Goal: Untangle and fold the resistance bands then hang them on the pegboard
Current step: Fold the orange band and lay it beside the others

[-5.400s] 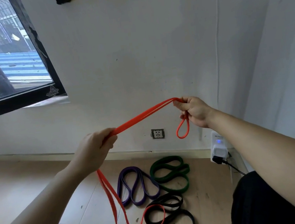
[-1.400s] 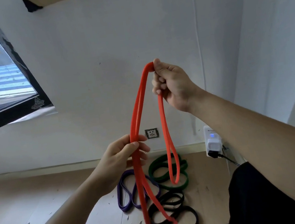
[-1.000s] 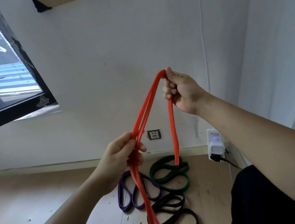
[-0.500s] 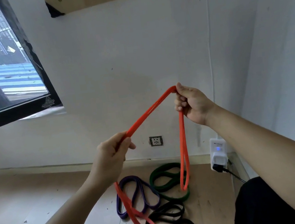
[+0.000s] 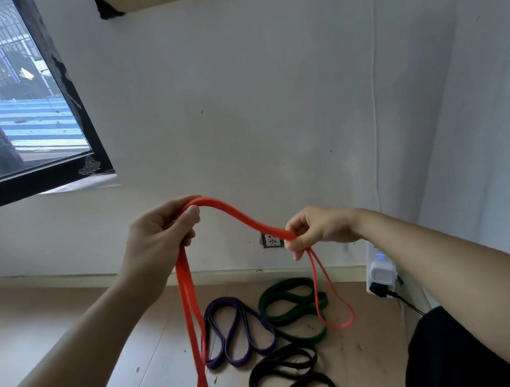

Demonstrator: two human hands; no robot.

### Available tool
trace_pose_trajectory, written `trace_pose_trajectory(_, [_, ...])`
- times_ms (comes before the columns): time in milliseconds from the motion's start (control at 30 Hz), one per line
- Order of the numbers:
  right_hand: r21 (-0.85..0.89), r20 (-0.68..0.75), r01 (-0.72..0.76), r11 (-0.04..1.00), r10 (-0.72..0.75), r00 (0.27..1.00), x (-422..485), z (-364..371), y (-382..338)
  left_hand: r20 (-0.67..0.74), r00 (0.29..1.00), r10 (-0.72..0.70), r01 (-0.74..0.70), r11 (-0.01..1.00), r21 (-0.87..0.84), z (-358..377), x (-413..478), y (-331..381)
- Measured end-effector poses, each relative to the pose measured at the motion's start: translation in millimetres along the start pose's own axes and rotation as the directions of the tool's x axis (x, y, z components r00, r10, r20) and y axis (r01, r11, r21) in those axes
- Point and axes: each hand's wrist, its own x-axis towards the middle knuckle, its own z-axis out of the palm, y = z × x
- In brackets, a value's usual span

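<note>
Orange band (image 5: 237, 217), slack between left grip (image 5: 158, 239) and right grip (image 5: 320, 226), both clamped on it

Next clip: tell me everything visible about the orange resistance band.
The orange resistance band is a flat, rubbery-looking strip held in the air. The left hand grips its higher bend, and the right hand pinches it lower down. Two strands hang from the left hand past the frame's bottom edge. A short loop dangles below the right hand.

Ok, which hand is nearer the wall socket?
Right. The right hand pinches the orange band just right of the wall socket in view; the left hand is higher, further left.
</note>
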Motion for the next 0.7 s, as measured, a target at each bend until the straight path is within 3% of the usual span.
trace_pose_trajectory(133, [-0.052,0.078,0.053,0.997,-0.049,0.996,13.7,24.2,-14.7,0.046,0.999,-0.014,0.017,0.999,-0.048,6.7,0.9,1.6])
trace_pose_trajectory(233, [0.053,0.080,0.162,0.985,-0.166,0.983,17.7,41.8,-41.2,0.123,0.991,-0.049,0.056,0.997,-0.055,11.2,0.8,0.4])
trace_pose_trajectory(367, [0.230,-0.075,0.272,0.934,-0.262,0.962,16.3,54.5,-75.3,0.212,0.975,-0.068,0.073,0.997,-0.016,16.0,-2.7,-3.8])
trace_pose_trajectory(500, [0.105,-0.171,0.371,0.923,-0.350,0.921,8.5,57.4,-87.7,0.265,0.959,-0.097,0.107,0.994,-0.024,7.3,-2.0,-9.2])
trace_pose_trajectory(600, [0.057,-0.302,0.481,0.875,-0.444,0.844,1.4,56.5,-97.1,0.343,0.932,-0.120,0.101,0.992,0.072,5.1,-8.6,-17.1])
trace_pose_trajectory(700, [0.093,-0.445,0.566,0.819,-0.474,0.760,-4.8,49.0,-103.9,0.434,0.874,-0.217,0.193,0.976,0.098,2.6,-13.6,-26.1])
